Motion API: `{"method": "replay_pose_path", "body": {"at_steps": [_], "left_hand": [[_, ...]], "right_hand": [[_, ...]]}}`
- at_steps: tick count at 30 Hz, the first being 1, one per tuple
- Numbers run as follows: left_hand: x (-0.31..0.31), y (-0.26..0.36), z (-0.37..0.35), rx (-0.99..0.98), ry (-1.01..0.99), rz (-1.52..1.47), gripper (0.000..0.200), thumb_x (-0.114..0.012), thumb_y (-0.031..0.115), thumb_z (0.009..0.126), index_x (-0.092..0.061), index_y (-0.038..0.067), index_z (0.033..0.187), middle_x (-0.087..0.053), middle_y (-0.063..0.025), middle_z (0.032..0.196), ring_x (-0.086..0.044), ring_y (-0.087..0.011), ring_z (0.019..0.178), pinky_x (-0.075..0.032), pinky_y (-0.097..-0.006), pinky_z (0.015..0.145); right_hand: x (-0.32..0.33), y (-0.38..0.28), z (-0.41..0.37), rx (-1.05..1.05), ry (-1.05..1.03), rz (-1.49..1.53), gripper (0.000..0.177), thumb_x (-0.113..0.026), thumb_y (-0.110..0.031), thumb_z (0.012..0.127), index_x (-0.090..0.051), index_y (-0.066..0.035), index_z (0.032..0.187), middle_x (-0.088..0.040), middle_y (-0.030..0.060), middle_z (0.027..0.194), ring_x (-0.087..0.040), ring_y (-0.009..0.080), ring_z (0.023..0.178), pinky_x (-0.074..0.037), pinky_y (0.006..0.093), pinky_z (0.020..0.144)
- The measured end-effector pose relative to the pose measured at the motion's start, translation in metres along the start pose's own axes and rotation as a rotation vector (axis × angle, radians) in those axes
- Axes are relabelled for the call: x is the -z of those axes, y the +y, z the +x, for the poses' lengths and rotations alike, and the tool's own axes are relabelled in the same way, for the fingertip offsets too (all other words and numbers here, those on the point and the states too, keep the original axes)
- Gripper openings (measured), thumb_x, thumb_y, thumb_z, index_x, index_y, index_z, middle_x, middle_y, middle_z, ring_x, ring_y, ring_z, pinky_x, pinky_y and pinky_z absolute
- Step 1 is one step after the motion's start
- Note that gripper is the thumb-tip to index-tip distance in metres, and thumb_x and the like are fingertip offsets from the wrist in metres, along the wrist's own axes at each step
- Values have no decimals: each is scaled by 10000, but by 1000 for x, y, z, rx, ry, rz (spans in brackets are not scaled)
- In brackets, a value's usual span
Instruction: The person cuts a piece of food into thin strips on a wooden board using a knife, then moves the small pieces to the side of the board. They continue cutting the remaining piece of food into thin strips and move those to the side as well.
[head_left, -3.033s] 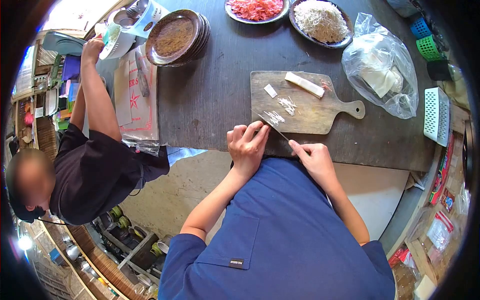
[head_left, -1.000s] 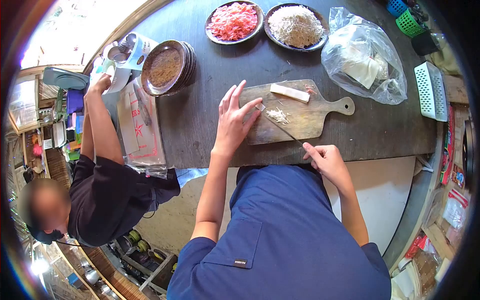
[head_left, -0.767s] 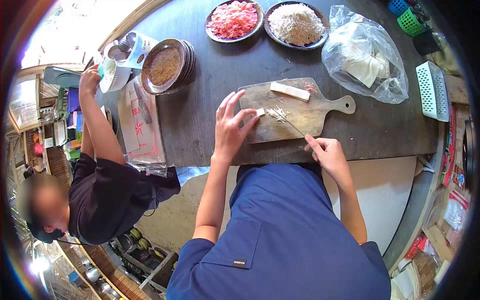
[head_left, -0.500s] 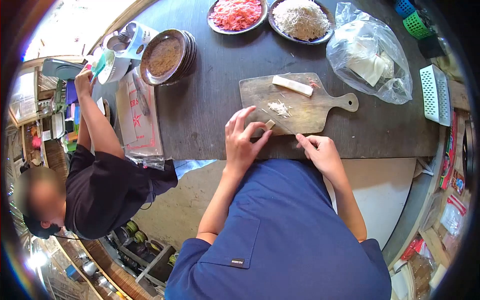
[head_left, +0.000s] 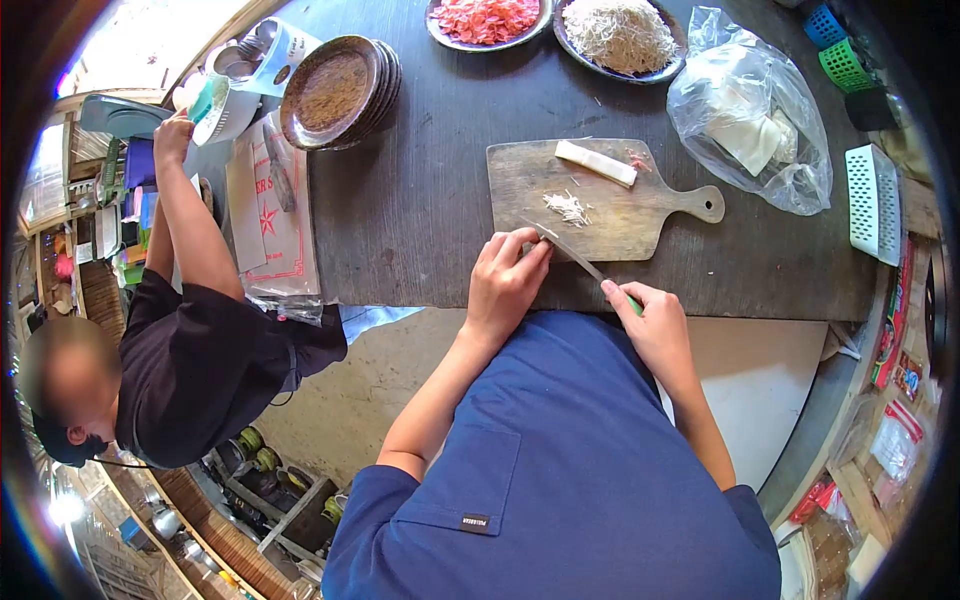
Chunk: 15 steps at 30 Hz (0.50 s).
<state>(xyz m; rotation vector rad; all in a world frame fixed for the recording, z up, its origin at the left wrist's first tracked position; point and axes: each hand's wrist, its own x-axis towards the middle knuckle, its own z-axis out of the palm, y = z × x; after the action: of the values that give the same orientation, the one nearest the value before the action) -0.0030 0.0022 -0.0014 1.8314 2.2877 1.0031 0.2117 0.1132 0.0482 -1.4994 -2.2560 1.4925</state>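
Observation:
My right hand (head_left: 652, 325) grips the green handle of a knife (head_left: 575, 254). Its thin blade points up and left across the near edge of a wooden cutting board (head_left: 625, 232). My left hand (head_left: 508, 283) is curled closed at the board's near left edge, its fingertips beside the blade tip. The small pale piece it pinches is mostly hidden by the fingers. Thin cream shreds (head_left: 568, 208) lie in a small heap just beyond the knife. A longer white rolled strip (head_left: 596, 162) rests at the board's far side, with a few pink bits near it.
At the back stand a bowl of pink shreds (head_left: 485, 20) and a bowl of pale shreds (head_left: 620, 38). A clear plastic bag (head_left: 750, 125) holds white sheets on the right. Stacked brown plates (head_left: 335, 92) sit on the left, near a co-worker's arm (head_left: 195, 215).
My left hand has curled its fingers over the small piece and shifted right. The knife blade now lies beside those fingers, its green handle showing. The view has shifted slightly.

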Motion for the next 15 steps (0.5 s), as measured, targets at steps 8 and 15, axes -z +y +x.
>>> {"method": "replay_pose_path", "body": {"at_steps": [8,15], "left_hand": [[-1,0,-1,-8,-4,-34,250,-821,8,867,-789,37,1114,-707,-56,1136,-666,-263,978,-582,-386,836],[-2,3,-3,1,-3,-39,239,-812,5,871,-782,14,1108,-705,-67,1146,-671,-275,989,-590,-395,862]], "right_hand": [[2,5,-7,-14,8,22,534,-701,-500,1055,-792,6,911,-580,223,643,-574,374,559,-464,461,603],[-18,10,15,100,41,85,514,-698,-510,1056,-830,-19,981,-702,214,725,-716,382,668,-535,442,662]]}}
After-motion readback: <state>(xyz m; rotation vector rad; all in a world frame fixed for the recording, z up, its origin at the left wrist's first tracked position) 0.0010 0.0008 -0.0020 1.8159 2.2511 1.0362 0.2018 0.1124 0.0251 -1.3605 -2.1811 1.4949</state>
